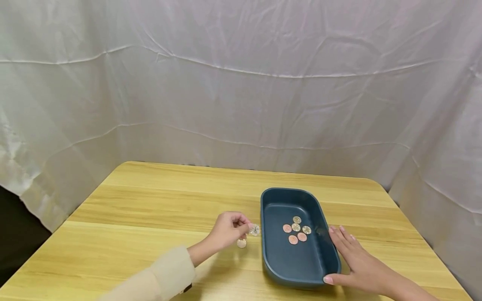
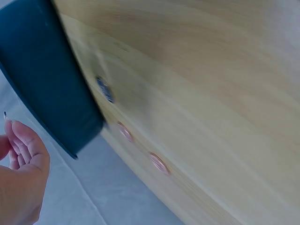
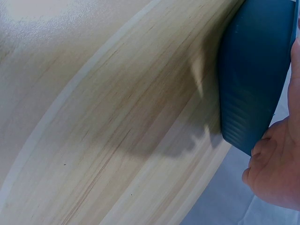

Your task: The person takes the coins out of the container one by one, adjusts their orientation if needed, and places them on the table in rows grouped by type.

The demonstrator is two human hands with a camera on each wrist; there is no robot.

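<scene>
My left hand (image 1: 229, 228) pinches a silvery coin (image 1: 255, 230) between thumb and fingers, just left of the dark blue tray (image 1: 278, 279). In the left wrist view, that hand (image 2: 26, 173) shows a thin edge at its fingertips. Below it in the head view, a pale coin (image 1: 242, 243) lies on the table. Several coppery coins (image 1: 293, 239) and gold-toned coins (image 1: 296, 227) lie grouped inside the tray. Against the tray's right side rests my right hand (image 1: 357, 263), fingers extended, thumb at the near corner. In the right wrist view, its fingertips are partly hidden.
The left wrist view shows a dark coin (image 2: 104, 89) and two coppery coins (image 2: 125, 131) on the wood beside the tray. The wooden table (image 1: 150, 196) has rounded far corners. Pale curtains (image 1: 241, 104) hang behind it and at both sides.
</scene>
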